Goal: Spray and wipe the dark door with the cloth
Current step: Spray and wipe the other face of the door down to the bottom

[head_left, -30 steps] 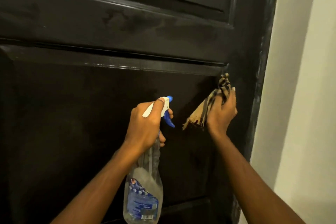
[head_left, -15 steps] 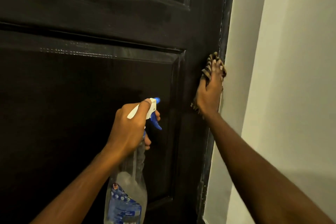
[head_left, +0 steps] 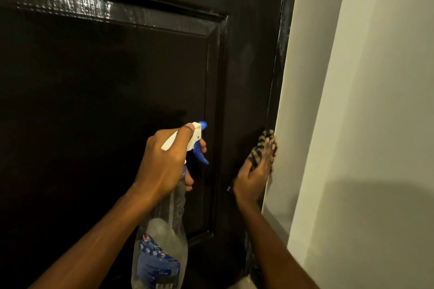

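Two hands share the work as I watch. The dark glossy panelled door [head_left: 105,89] fills the left. The left hand [head_left: 164,162] curls its fingers round the clear plastic spray bottle [head_left: 162,241], nozzle aimed at the panel and ready. The right hand [head_left: 252,178], fingers straight and together, presses the striped brown cloth [head_left: 261,148] onto the door's right edge, beside the pale wall [head_left: 375,124].

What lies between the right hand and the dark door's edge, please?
The striped cloth lies there: the right hand presses it flat against the door near its right edge, as the head view shows.
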